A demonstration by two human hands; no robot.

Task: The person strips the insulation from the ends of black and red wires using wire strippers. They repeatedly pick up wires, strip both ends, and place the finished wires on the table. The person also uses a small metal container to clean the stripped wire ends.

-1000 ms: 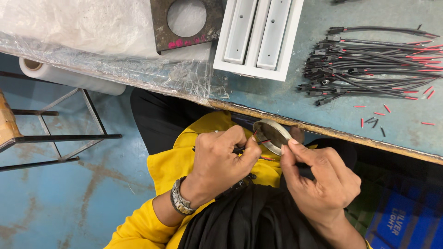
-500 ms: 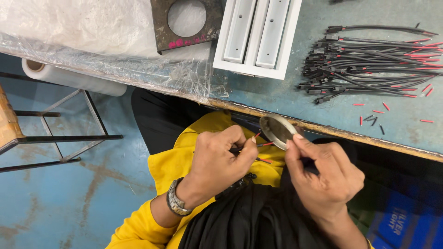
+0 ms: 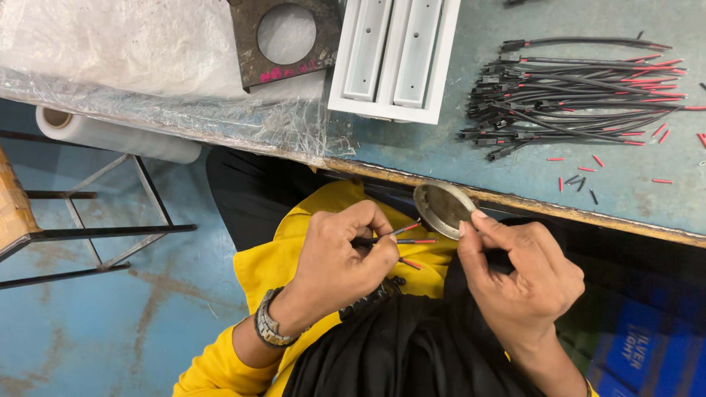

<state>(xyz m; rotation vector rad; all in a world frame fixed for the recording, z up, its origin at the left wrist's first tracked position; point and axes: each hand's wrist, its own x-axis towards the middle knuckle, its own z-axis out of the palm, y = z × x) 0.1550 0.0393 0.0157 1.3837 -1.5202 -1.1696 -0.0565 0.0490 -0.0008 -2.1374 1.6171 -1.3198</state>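
Your left hand (image 3: 342, 257) is clenched around a thin black cable (image 3: 401, 240), pinching it between thumb and forefinger so that its red-tipped ends stick out to the right, toward the small round metal tin (image 3: 443, 209). Another red-tipped end pokes out just below your fingers.

Your right hand (image 3: 518, 276) grips the tin by its lower rim, thumb and forefinger on the edge, and holds it tilted just below the front edge of the worktop (image 3: 515, 158). The wire tips lie just beside the tin's left rim; whether they touch it is hard to make out from here.

Both hands hover over your lap, above the yellow sleeve (image 3: 287, 257) and the black cloth (image 3: 397, 353). A metal-link watch (image 3: 268, 327) sits on your left wrist.

On the worktop, well apart from your hands, lies a bundle of black cables with red ends (image 3: 573, 92), with a few loose red and black snippets (image 3: 588, 173) scattered near it. To the left of the bundle stands a white channelled block (image 3: 393, 59), then a dark metal plate with a round hole (image 3: 283, 40) on crinkled clear plastic sheet (image 3: 147, 66). A roll of film (image 3: 110, 136) hangs under the worktop's edge.
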